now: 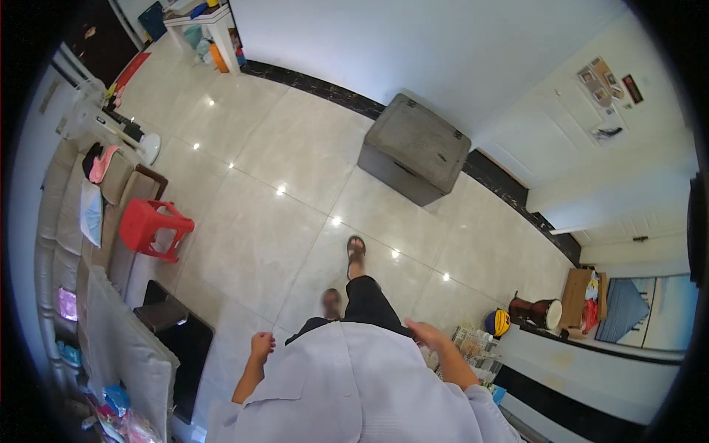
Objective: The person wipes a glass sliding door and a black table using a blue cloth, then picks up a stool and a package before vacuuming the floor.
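Observation:
My left hand hangs beside my shirt, its fingers loosely curled with nothing visible in them. On the other side, my right hand is near my hip, fingers partly extended and apart, and it appears to hold nothing. Between them is my light buttoned shirt. One sandalled foot is set ahead on the tiled floor; the other foot is blurred behind it. Farther ahead, a grey lidded storage box stands against the wall.
To the left are a red plastic stool, a beige sofa, a standing fan and a low black table. On the right lie a basketball, a drum and a cardboard box. A white door is at upper right.

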`<action>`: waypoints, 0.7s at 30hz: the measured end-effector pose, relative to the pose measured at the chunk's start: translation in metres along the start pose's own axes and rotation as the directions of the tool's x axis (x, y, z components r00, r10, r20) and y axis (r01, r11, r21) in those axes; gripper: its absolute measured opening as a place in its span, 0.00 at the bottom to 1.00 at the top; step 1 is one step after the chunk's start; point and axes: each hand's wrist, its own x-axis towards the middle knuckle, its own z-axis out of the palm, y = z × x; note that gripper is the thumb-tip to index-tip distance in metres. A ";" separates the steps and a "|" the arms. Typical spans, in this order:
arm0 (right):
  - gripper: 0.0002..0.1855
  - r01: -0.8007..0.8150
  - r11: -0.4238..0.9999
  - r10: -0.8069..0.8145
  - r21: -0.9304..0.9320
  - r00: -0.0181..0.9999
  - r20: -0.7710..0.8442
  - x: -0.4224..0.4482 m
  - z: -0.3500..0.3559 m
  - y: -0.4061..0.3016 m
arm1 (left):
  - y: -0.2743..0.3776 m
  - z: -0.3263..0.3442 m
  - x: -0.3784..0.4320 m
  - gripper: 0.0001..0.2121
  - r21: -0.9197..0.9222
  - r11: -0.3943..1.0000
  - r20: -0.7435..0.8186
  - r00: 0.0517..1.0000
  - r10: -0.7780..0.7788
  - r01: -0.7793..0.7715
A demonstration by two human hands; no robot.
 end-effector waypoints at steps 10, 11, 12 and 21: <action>0.24 0.228 0.711 -0.196 -0.665 0.973 0.124 0.114 -0.061 -0.136 | 0.030 0.033 -0.004 0.18 0.466 0.880 -0.123 0.978 0.170 -0.094; 0.23 0.219 0.702 -0.177 -0.678 0.975 0.132 0.117 -0.063 -0.147 | 0.048 0.040 -0.003 0.18 0.448 0.890 -0.124 0.981 0.147 -0.077; 0.23 0.202 0.685 -0.154 -0.700 0.979 0.133 0.118 -0.069 -0.160 | 0.068 0.051 -0.004 0.18 0.423 0.904 -0.112 0.986 0.121 -0.063; 0.18 0.172 0.636 0.010 -0.752 0.973 0.231 0.107 -0.091 -0.307 | 0.132 0.108 0.057 0.22 0.314 0.934 -0.163 0.960 0.228 -0.169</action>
